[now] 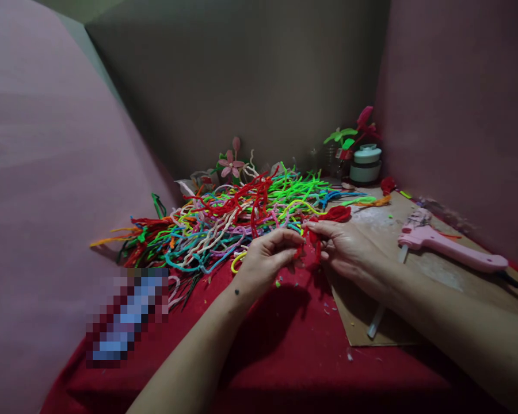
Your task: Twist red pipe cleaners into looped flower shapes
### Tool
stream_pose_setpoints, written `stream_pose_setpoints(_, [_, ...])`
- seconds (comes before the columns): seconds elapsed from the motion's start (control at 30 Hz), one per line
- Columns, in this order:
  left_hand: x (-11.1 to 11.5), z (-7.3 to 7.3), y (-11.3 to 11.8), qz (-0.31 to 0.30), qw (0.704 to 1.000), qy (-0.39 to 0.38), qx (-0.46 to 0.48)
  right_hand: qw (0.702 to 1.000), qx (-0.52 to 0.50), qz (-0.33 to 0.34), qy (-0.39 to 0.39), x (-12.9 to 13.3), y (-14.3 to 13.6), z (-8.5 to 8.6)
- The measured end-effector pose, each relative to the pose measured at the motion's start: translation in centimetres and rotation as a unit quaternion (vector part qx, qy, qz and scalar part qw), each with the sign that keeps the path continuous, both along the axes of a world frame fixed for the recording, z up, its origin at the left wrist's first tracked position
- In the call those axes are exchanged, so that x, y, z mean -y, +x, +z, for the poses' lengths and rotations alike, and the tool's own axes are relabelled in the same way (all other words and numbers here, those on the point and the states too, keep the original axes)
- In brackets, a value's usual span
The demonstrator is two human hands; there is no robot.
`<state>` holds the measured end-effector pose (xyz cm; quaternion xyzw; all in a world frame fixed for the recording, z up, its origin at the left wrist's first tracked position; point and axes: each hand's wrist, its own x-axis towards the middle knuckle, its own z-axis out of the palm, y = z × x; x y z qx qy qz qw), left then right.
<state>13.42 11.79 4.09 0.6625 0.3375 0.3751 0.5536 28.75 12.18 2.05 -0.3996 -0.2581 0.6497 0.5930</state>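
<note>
Both hands meet over the red cloth, just in front of a heap of pipe cleaners (224,224). My right hand (345,244) is closed in a pinch on a red pipe cleaner piece (334,215), whose looped end sticks out above the fingers. With thumb and fingers pressed together, my left hand (276,253) grips a red strand of the same piece from the other side. Part of the piece hangs down between the hands, and its exact shape is hidden by the fingers.
A pink glue gun (453,244) with a clear glue stick (376,322) rests on a cardboard sheet (435,293) at right. A lidded jar (366,164) and a pink pipe cleaner flower (231,164) stand behind. A pixelated blue object (132,316) lies left.
</note>
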Motion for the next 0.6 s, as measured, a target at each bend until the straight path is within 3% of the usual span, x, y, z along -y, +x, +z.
stream_pose_setpoints(0.2, [0.3,0.0,0.0,0.012,0.989,0.137,-0.052,0.999,0.003,0.016,0.03,0.0,-0.3,-0.7])
stream_pose_setpoints(0.37, [0.0,-0.4,-0.4,-0.023,0.968,0.225,-0.107,0.999,0.001,0.02,0.032,0.1,-0.4,-0.9])
stream_pose_setpoints(0.6, [-0.7,-1.5,-0.5,0.005,0.927,0.342,-0.155,0.999,-0.019,0.034,0.002,-0.2,-0.3,-0.9])
